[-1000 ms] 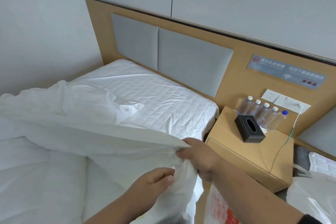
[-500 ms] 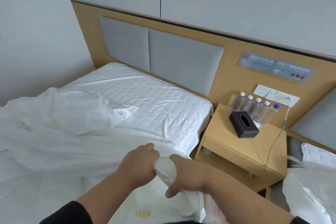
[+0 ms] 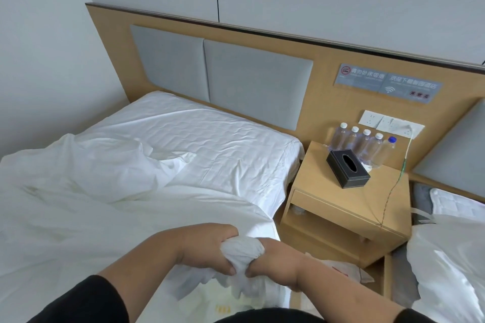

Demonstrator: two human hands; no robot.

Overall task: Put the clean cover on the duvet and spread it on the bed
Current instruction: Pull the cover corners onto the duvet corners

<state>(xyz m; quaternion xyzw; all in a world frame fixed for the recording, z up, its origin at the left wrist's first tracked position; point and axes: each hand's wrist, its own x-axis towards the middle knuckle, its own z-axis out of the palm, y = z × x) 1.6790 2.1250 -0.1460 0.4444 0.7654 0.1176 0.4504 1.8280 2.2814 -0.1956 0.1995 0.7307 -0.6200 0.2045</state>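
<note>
White cover [image 3: 118,217] lies rumpled over the bed [image 3: 223,144], from 9 o'clock to centre, with one corner bunched at 6 o'clock. Left hand [image 3: 207,249] grips that wad from the left, fingers curled round it; right hand [image 3: 275,262] grips it from the right, thumb pinching the cloth. Hands sit side by side, the wad between them. Bare sheet shows toward the headboard [image 3: 257,81] at 12. Nightstand [image 3: 380,199] at 3 o'clock, just beside the bed: black tissue box [image 3: 347,168] on top, five bottles [image 3: 364,144] in a row behind it, against the wall. Green cable [image 3: 393,186] hangs from the socket [image 3: 391,124] across the nightstand. More white bedding [image 3: 451,257] at 4 o'clock.
</note>
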